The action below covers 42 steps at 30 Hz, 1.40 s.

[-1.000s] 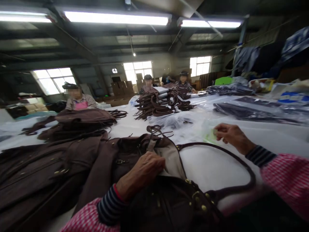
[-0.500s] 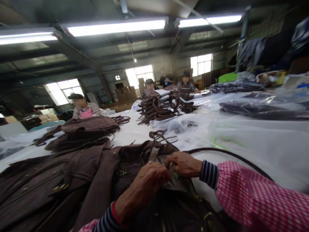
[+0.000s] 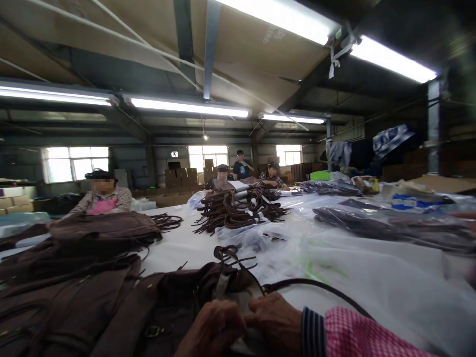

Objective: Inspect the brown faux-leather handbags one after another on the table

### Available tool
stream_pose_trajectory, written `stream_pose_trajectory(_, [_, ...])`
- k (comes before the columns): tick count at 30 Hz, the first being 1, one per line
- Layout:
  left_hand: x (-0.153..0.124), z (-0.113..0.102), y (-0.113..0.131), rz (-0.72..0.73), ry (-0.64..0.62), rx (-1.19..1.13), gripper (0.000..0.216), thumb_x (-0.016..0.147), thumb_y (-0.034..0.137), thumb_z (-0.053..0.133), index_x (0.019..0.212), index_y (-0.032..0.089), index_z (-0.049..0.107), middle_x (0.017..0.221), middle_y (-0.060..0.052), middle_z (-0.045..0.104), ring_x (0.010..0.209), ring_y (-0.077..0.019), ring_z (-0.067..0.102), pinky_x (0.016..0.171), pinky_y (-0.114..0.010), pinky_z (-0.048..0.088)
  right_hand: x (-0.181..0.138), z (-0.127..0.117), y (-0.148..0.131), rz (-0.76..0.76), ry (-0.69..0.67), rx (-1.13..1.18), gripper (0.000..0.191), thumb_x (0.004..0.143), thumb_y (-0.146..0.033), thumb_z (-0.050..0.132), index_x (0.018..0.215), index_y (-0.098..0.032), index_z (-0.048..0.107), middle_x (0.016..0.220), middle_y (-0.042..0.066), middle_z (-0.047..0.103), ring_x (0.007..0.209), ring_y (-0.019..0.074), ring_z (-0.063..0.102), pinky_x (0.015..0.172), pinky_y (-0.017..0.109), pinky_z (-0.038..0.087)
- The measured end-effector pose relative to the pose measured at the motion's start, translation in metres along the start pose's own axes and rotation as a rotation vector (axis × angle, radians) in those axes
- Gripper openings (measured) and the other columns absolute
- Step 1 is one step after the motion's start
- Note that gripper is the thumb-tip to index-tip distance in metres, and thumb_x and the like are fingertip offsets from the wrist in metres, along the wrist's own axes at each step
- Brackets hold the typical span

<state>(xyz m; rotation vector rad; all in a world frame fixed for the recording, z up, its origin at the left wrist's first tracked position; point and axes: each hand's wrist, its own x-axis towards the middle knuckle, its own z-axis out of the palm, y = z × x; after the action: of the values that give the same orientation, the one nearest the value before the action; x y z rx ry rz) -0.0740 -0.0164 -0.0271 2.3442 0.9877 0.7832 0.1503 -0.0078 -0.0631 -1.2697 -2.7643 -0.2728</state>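
Observation:
A dark brown fabric bag [image 3: 178, 292] with brass-coloured buckles lies before me, its mouth open and pale lining [image 3: 241, 300] showing. My left hand [image 3: 215, 325] is closed at the opening, its fingers curled on the lining. Beside it, nearly touching, my right hand [image 3: 275, 320] pinches the bag's edge from the right. The fingertips of both hands are partly hidden. A long brown strap [image 3: 323, 287] arcs from the bag to the right over the table.
More brown bags [image 3: 107, 228] are piled at left. A stack of brown straps or handles [image 3: 238, 208] stands mid-table. Plastic sheeting [image 3: 372, 267] and plastic-wrapped dark items [image 3: 357, 225] cover the right side. Co-workers, one person [image 3: 107, 193] at left and others at the back, are around the table.
The view has tilted up and levelled, so my hands and the bag sit lower in the picture. Both hands stay at the bag's opening. A standing person now shows more clearly at the back.

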Motion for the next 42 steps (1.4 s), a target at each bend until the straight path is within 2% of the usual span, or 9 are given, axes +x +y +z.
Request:
stream_pose_trajectory(7, [0.009, 0.001, -0.004, -0.003, -0.106, -0.017, 0.023, 0.091, 0.033, 0.058, 0.077, 0.017, 0.067, 0.077, 0.000, 0.065, 0.080, -0.0164, 0.055, 0.073, -0.023, 0.042, 0.002, 0.006, -0.003, -0.009, 0.071, -0.134, 0.009, 0.093, -0.029, 0.058, 0.092, -0.020, 0.063, 0.082, 0.003, 0.067, 0.063, 0.0176, 0.061, 0.048, 0.032, 0.015])
stream_pose_trajectory(13, [0.011, 0.006, -0.019, 0.060, -0.078, -0.036, 0.026, 0.093, 0.036, 0.058, 0.078, 0.018, 0.068, 0.076, 0.001, 0.064, 0.079, -0.0159, 0.055, 0.072, -0.023, 0.042, -0.002, 0.010, 0.005, -0.037, 0.052, -0.045, 0.027, 0.096, -0.036, 0.055, 0.121, -0.033, 0.062, 0.087, 0.001, 0.067, 0.066, 0.0174, 0.061, 0.048, 0.030, 0.017])
stream_pose_trajectory(18, [0.008, 0.007, -0.008, 0.101, -0.052, -0.028, 0.022, 0.094, 0.035, 0.061, 0.083, 0.019, 0.070, 0.084, -0.001, 0.069, 0.083, -0.0162, 0.058, 0.078, -0.025, 0.042, 0.005, 0.010, 0.010, 0.030, 0.032, 0.061, 0.038, 0.089, -0.029, 0.056, 0.126, -0.034, 0.062, 0.090, 0.002, 0.068, 0.069, 0.0187, 0.061, 0.051, 0.027, 0.024])
stream_pose_trajectory(21, [0.007, 0.003, 0.005, 0.108, -0.069, -0.040, 0.018, 0.093, 0.030, 0.064, 0.082, 0.017, 0.071, 0.084, -0.001, 0.070, 0.081, -0.0157, 0.060, 0.077, -0.025, 0.041, 0.017, 0.001, 0.013, 0.100, -0.021, 0.226, 0.043, 0.083, -0.022, 0.055, 0.122, -0.031, 0.068, 0.090, 0.003, 0.070, 0.069, 0.0181, 0.060, 0.053, 0.026, 0.030])
stream_pose_trajectory(24, [0.007, -0.002, 0.017, 0.116, -0.125, -0.049, 0.013, 0.091, 0.024, 0.067, 0.081, 0.017, 0.072, 0.081, 0.000, 0.071, 0.079, -0.0149, 0.061, 0.077, -0.025, 0.040, 0.029, -0.014, 0.016, 0.127, -0.058, 0.584, 0.046, 0.073, -0.012, 0.056, 0.114, -0.024, 0.074, 0.092, 0.002, 0.072, 0.081, 0.0186, 0.062, 0.064, 0.025, 0.040])
stream_pose_trajectory(28, [0.007, -0.007, 0.026, 0.101, -0.146, -0.039, 0.014, 0.094, 0.028, 0.065, 0.089, 0.019, 0.073, 0.088, -0.001, 0.073, 0.088, -0.0168, 0.061, 0.083, -0.027, 0.040, 0.037, -0.020, 0.017, 0.142, -0.073, 1.010, 0.032, 0.065, -0.009, 0.055, 0.087, -0.014, 0.078, 0.079, 0.001, 0.069, 0.077, 0.0165, 0.059, 0.066, 0.023, 0.044])
stream_pose_trajectory(32, [0.008, -0.009, 0.032, 0.114, -0.198, -0.039, 0.017, 0.095, 0.029, 0.064, 0.087, 0.018, 0.073, 0.084, -0.001, 0.072, 0.084, -0.0164, 0.062, 0.085, -0.028, 0.041, 0.033, -0.009, 0.008, 0.248, -0.049, 1.160, 0.037, 0.068, -0.012, 0.051, 0.093, -0.012, 0.079, 0.075, 0.001, 0.069, 0.064, 0.0134, 0.055, 0.058, 0.023, 0.044])
stream_pose_trajectory(38, [0.010, -0.006, 0.032, 0.169, -0.262, -0.031, 0.022, 0.098, 0.031, 0.061, 0.087, 0.017, 0.074, 0.082, -0.001, 0.073, 0.085, -0.0164, 0.063, 0.085, -0.029, 0.042, 0.035, 0.001, -0.002, 0.505, 0.109, 1.319, 0.027, 0.060, -0.012, 0.061, 0.079, -0.013, 0.081, 0.080, 0.003, 0.075, 0.079, 0.0180, 0.063, 0.075, 0.026, 0.051])
stream_pose_trajectory(42, [0.013, -0.006, 0.027, 0.137, -0.232, -0.091, 0.020, 0.096, 0.031, 0.063, 0.091, 0.016, 0.075, 0.084, -0.002, 0.073, 0.080, -0.0155, 0.064, 0.076, -0.025, 0.045, 0.042, -0.001, -0.003, 0.606, 0.091, 1.341, 0.023, 0.060, -0.009, 0.059, 0.072, -0.012, 0.078, 0.068, 0.002, 0.071, 0.068, 0.0154, 0.059, 0.061, 0.024, 0.047])
